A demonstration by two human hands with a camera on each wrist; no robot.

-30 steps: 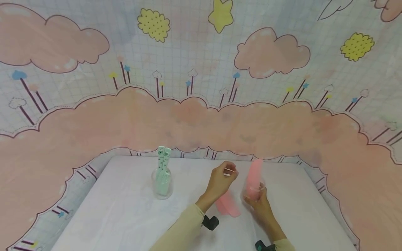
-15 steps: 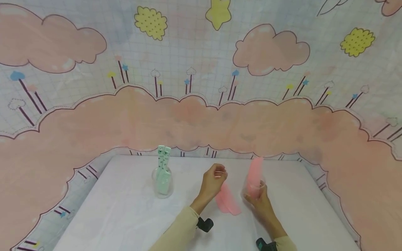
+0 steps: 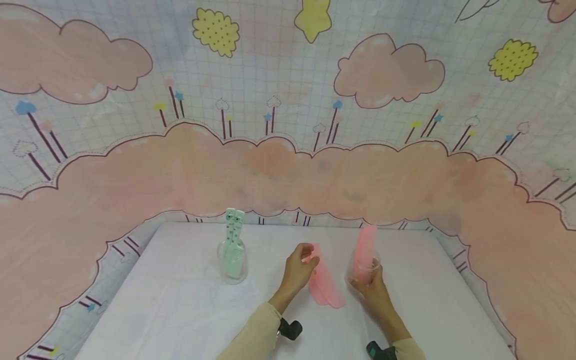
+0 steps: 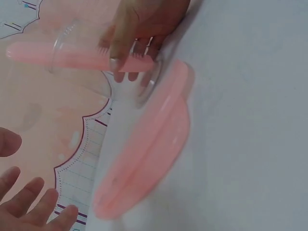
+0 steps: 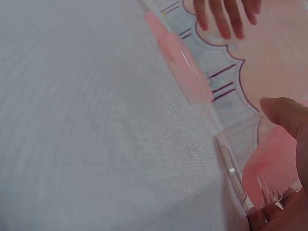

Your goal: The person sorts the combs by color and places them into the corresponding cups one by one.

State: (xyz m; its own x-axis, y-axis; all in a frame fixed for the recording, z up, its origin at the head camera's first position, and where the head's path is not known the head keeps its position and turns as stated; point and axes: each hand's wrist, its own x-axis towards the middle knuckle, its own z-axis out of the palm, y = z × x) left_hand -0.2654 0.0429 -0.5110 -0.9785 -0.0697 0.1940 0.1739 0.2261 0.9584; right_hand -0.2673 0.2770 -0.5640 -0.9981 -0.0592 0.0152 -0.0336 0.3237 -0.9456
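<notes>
Two-handed work at a white table (image 3: pixel 180 310). The right hand (image 3: pixel 375 292) holds a clear cup (image 3: pixel 350 270) low on its wall, fingers and thumb curled about it; the low hold presumably steadies the cup while leaving its mouth free. The pink comb (image 3: pixel 364 250) stands in this cup, toothed part down and smooth end rising past the rim, a placing that would leave the end easy to grasp.

The left hand (image 3: pixel 297 272) has its thumb and fingers spread with nothing pinched between them. It is near the upper end of the loose pink comb (image 3: pixel 327 287), which lies on the table between the hands, apart from the cup. Its outline shows two overlapping parts; whether these are one piece or two cannot be told.

Comparison of views: in the head view the left fingers overlap the loose comb, suggesting contact, whereas the left wrist view shows a gap between them. Comb teeth, indistinct from above, appear through the cup wall in both wrist views, and the right wrist view adds the cup's base at the tabletop. Only the head view includes the second clear cup (image 3: pixel 222 255), well to the left, with mint-green pieces (image 3: pixel 231 232) upright in it, their dark-marked ends uppermost, perhaps to keep the colours separate.
</notes>
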